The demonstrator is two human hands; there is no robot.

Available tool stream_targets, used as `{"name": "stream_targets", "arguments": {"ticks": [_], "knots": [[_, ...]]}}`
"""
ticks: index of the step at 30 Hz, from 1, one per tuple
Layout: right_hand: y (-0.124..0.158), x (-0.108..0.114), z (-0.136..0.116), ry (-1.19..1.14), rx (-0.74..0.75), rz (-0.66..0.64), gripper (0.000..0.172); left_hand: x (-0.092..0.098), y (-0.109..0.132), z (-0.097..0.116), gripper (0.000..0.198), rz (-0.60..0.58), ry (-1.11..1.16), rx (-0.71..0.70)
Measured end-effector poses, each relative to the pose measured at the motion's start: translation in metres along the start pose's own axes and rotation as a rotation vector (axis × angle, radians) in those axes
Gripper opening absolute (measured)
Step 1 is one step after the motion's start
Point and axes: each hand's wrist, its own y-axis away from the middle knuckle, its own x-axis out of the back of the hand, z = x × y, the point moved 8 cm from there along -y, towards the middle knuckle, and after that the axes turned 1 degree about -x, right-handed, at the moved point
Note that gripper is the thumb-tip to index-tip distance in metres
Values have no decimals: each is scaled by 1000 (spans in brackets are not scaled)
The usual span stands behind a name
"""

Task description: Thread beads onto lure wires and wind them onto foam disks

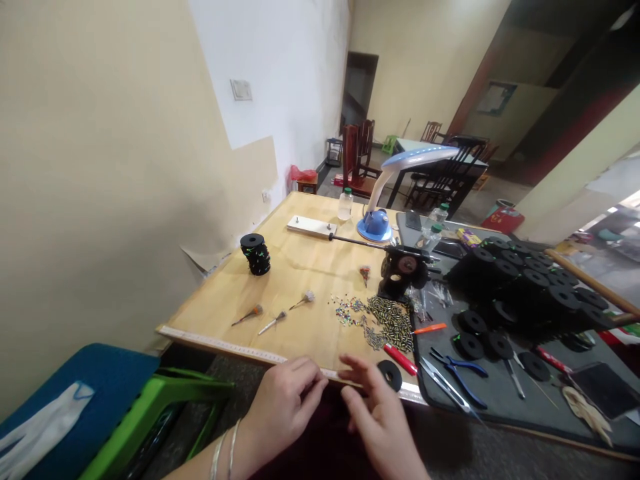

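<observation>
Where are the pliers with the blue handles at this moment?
In the head view, the blue-handled pliers lie right of the right hand, on the dark mat, just beyond the long silver tool.

Looks like a home workshop — pliers point(451, 363), tiny parts point(393, 320) and stacked discs point(525, 293) crowd the bench point(210, 307), centre to lower right. Wooden chairs point(351, 157) stand round a table point(410, 143), upper right.

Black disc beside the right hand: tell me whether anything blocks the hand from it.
Nothing visible stands between the right hand and the black disc; the disc lies right beside the hand. The red object lies on the disc's far side, outside that path.
</observation>
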Motion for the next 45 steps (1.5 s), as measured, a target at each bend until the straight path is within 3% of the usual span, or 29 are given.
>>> {"name": "stream_targets", "arguments": {"ticks": [3,6,10,18,21,25,29,33,36,39,41,45], "knots": [[-3,-27,3,1,84,-81,34,-2,0,1,24,-36,37,6],[-8,-35,4,75,172,-120,26,-4,0,-5,22,-59,121,59],[-12,-35,14,208,220,-143,14,-7,-4,-12,23,-74,176,133],[-19,-26,33,284,279,-96,29,-10,-11,-17,18,-105,193,175],[-25,-20,43,147,187,-50,37,7,-13,-36,18,-11,110,182],[-30,-20,60,-118,16,-32,44,37,-20,-83,18,188,-268,321],[-31,-25,72,-303,-119,-44,47,35,-30,-124,24,146,-414,442],[-30,-23,78,-406,-198,-2,48,31,-33,-134,25,145,-374,437],[-26,-25,82,-461,-283,-12,49,23,-25,-124,18,136,-170,389],[-23,-26,82,-504,-328,4,48,0,-11,-104,13,85,415,373],[-22,-27,80,-526,-337,15,47,-22,1,-89,17,18,715,433],[-19,-30,74,-516,-325,25,49,-66,22,-67,27,-97,1055,647]]}}
